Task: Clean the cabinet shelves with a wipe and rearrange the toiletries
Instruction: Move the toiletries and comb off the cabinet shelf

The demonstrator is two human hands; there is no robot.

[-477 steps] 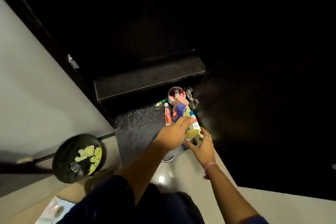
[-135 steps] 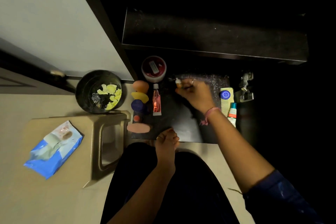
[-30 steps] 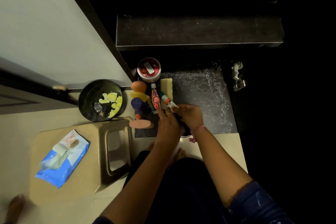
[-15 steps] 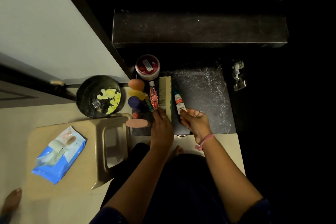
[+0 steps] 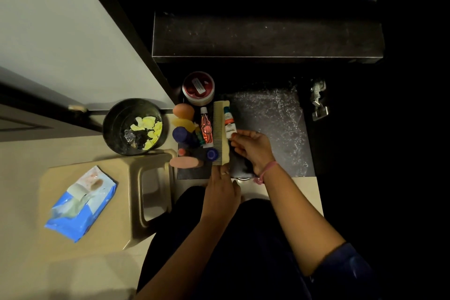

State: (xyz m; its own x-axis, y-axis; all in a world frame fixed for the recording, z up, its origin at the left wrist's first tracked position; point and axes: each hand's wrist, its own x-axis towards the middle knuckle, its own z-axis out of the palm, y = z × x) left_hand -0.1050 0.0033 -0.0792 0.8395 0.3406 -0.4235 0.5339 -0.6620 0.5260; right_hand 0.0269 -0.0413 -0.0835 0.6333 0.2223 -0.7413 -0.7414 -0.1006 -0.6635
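Note:
On the dark lower cabinet shelf point(image 5: 267, 124) the toiletries lie in a row at the left. A red jar point(image 5: 198, 87) stands at the back. In front of it are an orange sponge point(image 5: 183, 110), a blue-capped bottle point(image 5: 180, 134), a pink tube point(image 5: 206, 126) and a cream comb point(image 5: 220, 134). A white tube point(image 5: 229, 122) with a teal cap lies right beside the comb. My right hand point(image 5: 253, 148) pinches that tube's near end. My left hand point(image 5: 221, 190) has its fingertips at the comb's near end, with no grip that I can see.
An upper shelf point(image 5: 267, 36) juts out above. A metal hinge point(image 5: 319, 100) sits at the right. Left of the cabinet stand a dark bin point(image 5: 135, 126) with scraps and a beige stool point(image 5: 109, 202) carrying a blue wipes pack point(image 5: 80, 202). A pink oblong item point(image 5: 186, 162) lies at the shelf's front.
My right hand has laid the white tube snug against the comb's right side. My left hand has slid back to the comb's near end.

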